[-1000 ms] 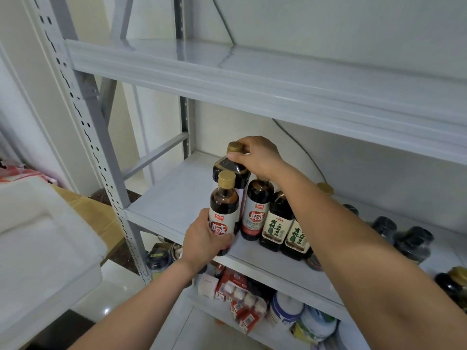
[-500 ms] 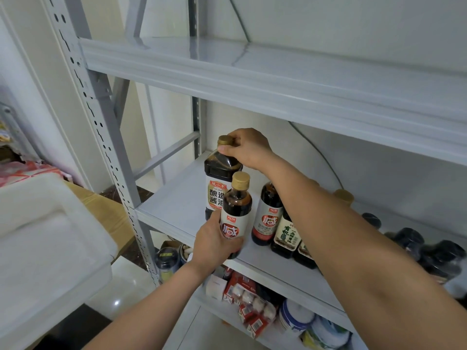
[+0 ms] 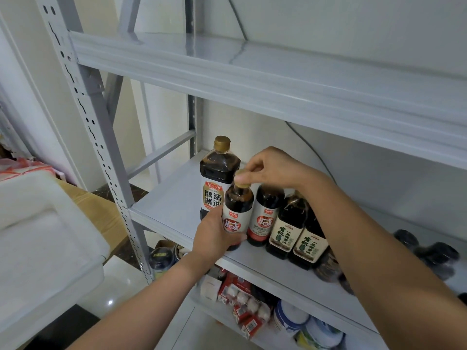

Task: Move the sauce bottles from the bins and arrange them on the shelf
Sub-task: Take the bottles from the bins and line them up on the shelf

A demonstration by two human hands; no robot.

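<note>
Two hands grip one small sauce bottle at the shelf front edge, your left hand wrapped round its base and right hand pinching the cap, so releasing unevenly could tip it off or into the tall bottle just behind.

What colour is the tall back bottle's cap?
Gold, on the tall bottle's cap, clearest in the head view.

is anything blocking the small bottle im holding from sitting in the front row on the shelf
Nothing visible does. The small bottle, held by the left hand and right hand, is at the shelf front edge, beside its twin bottle, with the tall bottle behind.
</note>
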